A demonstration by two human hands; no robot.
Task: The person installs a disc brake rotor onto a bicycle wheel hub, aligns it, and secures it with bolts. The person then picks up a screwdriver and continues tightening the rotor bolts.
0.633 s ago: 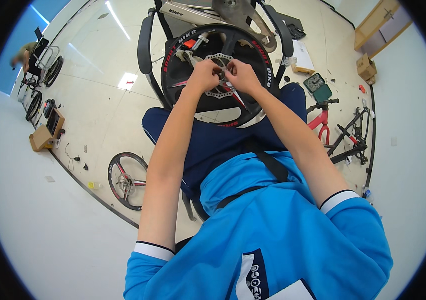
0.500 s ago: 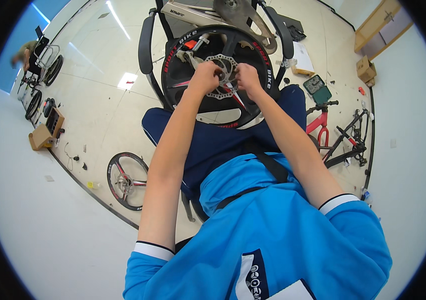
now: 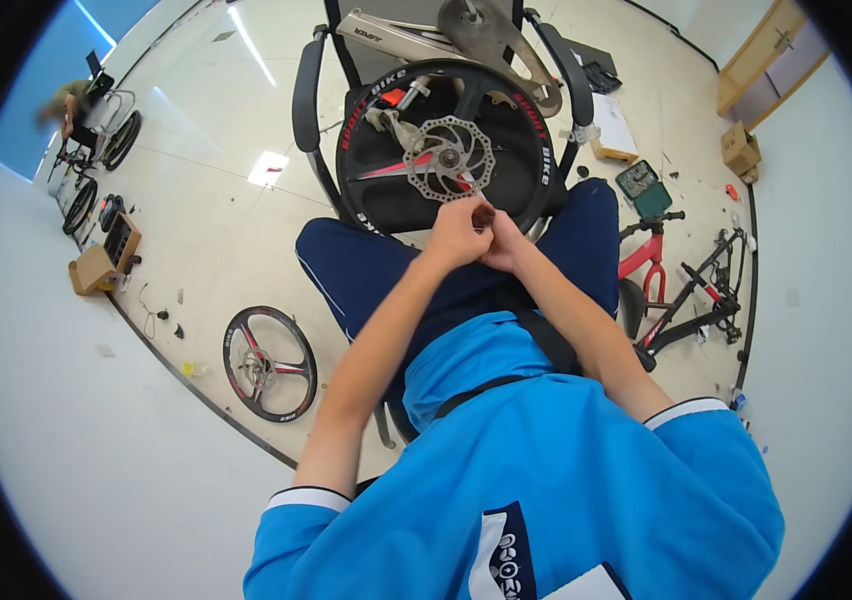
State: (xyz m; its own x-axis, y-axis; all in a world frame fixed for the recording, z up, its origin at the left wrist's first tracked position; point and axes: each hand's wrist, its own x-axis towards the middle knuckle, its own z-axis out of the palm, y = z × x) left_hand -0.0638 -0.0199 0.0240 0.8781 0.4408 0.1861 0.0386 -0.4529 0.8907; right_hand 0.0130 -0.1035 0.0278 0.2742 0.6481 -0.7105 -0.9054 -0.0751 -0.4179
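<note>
A black three-spoke bicycle wheel (image 3: 543, 172) lies flat on a black office chair in front of me. Its silver brake disc (image 3: 449, 158) faces up, with the hub at its centre uncovered. Just below the disc, over the wheel's near rim, my left hand (image 3: 459, 234) and my right hand (image 3: 504, 242) meet above my lap. Fingers of both are curled together around something small that they hide. Beyond the disc, a silver cylindrical part (image 3: 412, 94) and a crumpled translucent plastic piece (image 3: 401, 130) rest on the wheel.
Chair armrests (image 3: 308, 95) flank the wheel; a pale bicycle frame (image 3: 396, 34) lies at its far side. A second wheel (image 3: 268, 363) lies on the floor at left. At right are a green parts case (image 3: 644, 190), a red frame (image 3: 651, 262) and a black frame (image 3: 703, 295). A person (image 3: 74, 105) sits far left.
Both hands have come off the hub toward me and joined above my lap, leaving the brake disc in full view. The wheel appears to stay in place on the chair.
</note>
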